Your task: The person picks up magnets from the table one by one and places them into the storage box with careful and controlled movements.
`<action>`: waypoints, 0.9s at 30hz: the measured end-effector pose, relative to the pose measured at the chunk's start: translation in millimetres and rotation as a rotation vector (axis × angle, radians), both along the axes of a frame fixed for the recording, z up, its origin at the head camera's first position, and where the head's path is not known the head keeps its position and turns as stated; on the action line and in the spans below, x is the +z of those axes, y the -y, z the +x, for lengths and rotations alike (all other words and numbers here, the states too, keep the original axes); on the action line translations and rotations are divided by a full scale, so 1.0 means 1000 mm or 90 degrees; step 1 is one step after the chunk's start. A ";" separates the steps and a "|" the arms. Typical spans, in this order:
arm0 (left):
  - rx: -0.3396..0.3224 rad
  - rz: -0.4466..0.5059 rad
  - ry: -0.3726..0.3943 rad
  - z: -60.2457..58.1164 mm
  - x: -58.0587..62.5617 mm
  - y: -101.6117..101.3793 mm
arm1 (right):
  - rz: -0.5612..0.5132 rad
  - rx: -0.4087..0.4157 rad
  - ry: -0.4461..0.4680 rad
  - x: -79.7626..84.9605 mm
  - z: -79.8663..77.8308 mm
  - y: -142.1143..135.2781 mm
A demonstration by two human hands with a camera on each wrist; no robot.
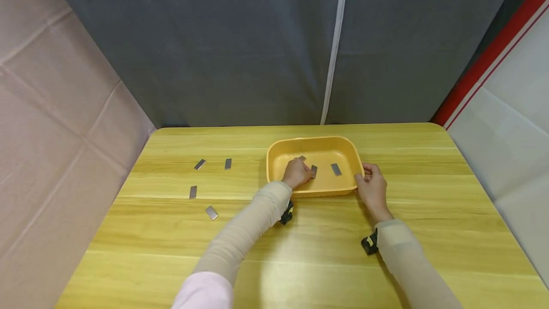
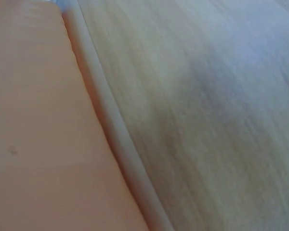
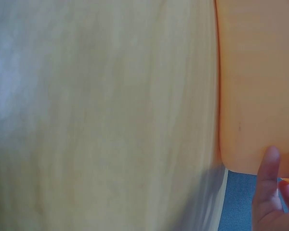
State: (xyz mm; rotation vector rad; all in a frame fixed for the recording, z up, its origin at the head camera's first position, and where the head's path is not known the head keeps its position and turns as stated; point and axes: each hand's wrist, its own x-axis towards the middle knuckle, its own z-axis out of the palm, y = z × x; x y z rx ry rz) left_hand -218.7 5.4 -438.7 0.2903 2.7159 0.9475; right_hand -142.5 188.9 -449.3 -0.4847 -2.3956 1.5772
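Observation:
A yellow-orange plastic basin [image 1: 326, 190] stands on the wooden table. My left hand [image 1: 297, 173] reaches over its front rim, fingers curled and pinching a small grey rectangular metal piece [image 1: 314, 169] low in the basin. Two similar pieces lie inside: one [image 1: 336, 169] towards the right, another [image 1: 302, 158] partly hidden behind the left hand. At the basin's right end, my right hand [image 1: 372, 190] grips the rim with the thumb on one side and fingers on the other. The right wrist view shows a fingertip [image 3: 272, 156] against the basin wall. The left wrist view shows no fingers.
Left of the basin lie several loose grey pieces, among them one at the back [image 1: 228, 164] and one nearest the front [image 1: 211, 212]. A dark curtain [image 1: 240, 51] hangs behind the table. Pale cloth [image 1: 55, 123] borders the left side, a white panel [image 1: 510, 123] the right.

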 end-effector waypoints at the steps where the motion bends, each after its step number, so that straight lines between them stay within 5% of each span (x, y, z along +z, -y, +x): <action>1: -0.001 -0.002 -0.001 0.000 0.000 0.000 | 0.001 0.001 -0.001 0.000 0.000 0.000; 27: -0.030 -0.004 -0.025 0.000 0.006 0.004 | 0.004 0.004 0.010 0.002 0.000 0.000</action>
